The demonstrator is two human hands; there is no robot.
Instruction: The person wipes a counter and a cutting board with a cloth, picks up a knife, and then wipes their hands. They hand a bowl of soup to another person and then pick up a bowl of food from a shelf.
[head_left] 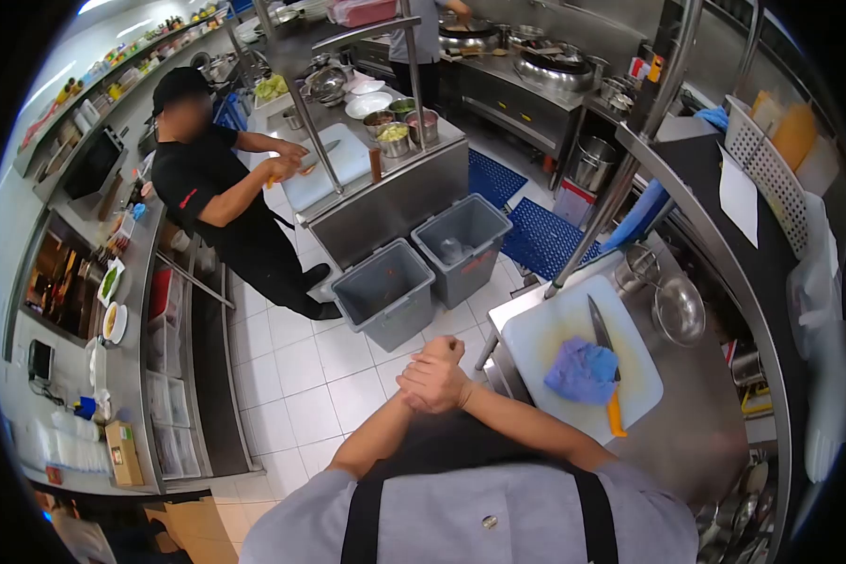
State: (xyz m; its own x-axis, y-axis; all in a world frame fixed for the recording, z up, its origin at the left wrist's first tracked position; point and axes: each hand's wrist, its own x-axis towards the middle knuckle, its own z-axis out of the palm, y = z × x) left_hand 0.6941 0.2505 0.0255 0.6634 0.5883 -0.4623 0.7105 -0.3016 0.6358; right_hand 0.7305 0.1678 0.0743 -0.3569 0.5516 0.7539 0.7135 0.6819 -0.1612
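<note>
In front of my body, my right hand [432, 384] is wrapped round my left wrist. Just beyond it, my left hand [447, 349] looks curled into a fist, with nothing visible in it; part of it is hidden by my right hand. To the right, a white cutting board [526, 336] lies on the steel counter [691, 437]. A crumpled blue-purple cloth [580, 371] rests on the board, next to and partly against a knife with an orange handle [616, 414]. Neither hand touches these things.
Two grey bins [385, 293] [461, 249] stand on the tiled floor ahead. A person in black [218, 179] cuts food at the far left counter; another person [423, 42] stands near the woks. Metal strainers [679, 310] and a steel shelf post [620, 193] are on the right.
</note>
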